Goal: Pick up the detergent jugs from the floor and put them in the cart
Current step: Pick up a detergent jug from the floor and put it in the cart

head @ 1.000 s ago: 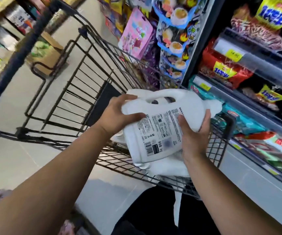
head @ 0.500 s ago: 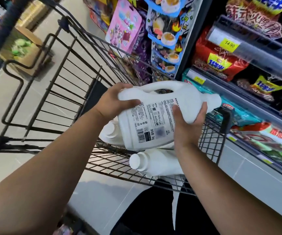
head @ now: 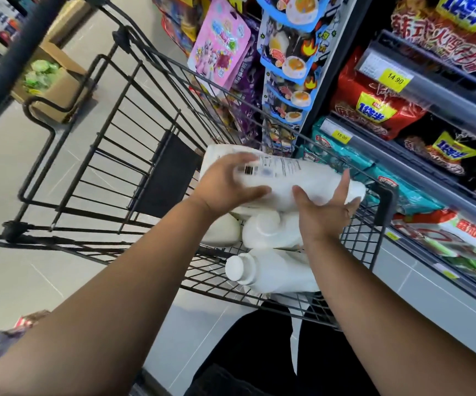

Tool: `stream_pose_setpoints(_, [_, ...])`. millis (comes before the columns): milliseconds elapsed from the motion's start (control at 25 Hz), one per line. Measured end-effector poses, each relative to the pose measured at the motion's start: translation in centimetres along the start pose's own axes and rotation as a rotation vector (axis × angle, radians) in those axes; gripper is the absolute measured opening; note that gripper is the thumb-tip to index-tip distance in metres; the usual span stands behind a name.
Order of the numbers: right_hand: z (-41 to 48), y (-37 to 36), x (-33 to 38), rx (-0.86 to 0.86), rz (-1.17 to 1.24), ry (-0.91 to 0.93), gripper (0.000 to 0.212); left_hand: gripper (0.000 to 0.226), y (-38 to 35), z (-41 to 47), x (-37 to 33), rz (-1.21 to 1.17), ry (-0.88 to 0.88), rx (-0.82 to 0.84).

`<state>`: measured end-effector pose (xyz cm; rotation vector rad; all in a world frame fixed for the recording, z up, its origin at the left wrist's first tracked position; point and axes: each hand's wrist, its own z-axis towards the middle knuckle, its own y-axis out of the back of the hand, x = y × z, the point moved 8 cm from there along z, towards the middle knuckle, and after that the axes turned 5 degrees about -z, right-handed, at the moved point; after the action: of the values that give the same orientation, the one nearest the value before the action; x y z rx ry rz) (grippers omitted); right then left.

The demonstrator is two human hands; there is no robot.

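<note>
A white detergent jug (head: pixel 288 175) with a printed label lies on its side, cap to the right, over the near right corner of the black wire cart (head: pixel 111 155). My left hand (head: pixel 225 187) grips its base end, fingers over the top and thumb underneath. Near the neck, my right hand (head: pixel 322 212) holds it from below, thumb on the near side and fingers up the far side. Under it, three more white jugs lie in the cart: one with its cap toward me (head: pixel 271 272), one in the middle (head: pixel 271 232), one at the left (head: pixel 219 232).
Store shelves with snack bags (head: pixel 373 107) run close along the cart's right side. Hanging packets (head: pixel 219 52) are beyond the cart's far end. A cardboard box (head: pixel 56 81) sits on the pale tiled floor (head: pixel 16 281) to the left.
The jug has gone down and forward onto the pile in the cart and rolled so its label faces up and away. Both hands stayed on it.
</note>
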<state>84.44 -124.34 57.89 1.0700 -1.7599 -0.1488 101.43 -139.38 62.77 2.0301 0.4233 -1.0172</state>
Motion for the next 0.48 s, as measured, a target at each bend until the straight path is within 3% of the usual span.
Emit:
stream_pose_setpoints(80, [0.4,0.4,-0.2,0.020,-0.105,0.080,0.093,0.069,-1.4,-0.8,-0.3,0.156,-0.105,0.024])
stream_pose_setpoints(200, [-0.4,0.5,0.1,0.067,-0.159,0.268,0.092,0.070,-1.9,-1.4,0.6,0.195,-0.130,-0.036])
stream_pose_setpoints(480, [-1.2,2.9,1.3,0.090,-0.105,0.342,0.088,0.072,-1.7,-3.0,-2.3,0.190,-0.189,-0.070])
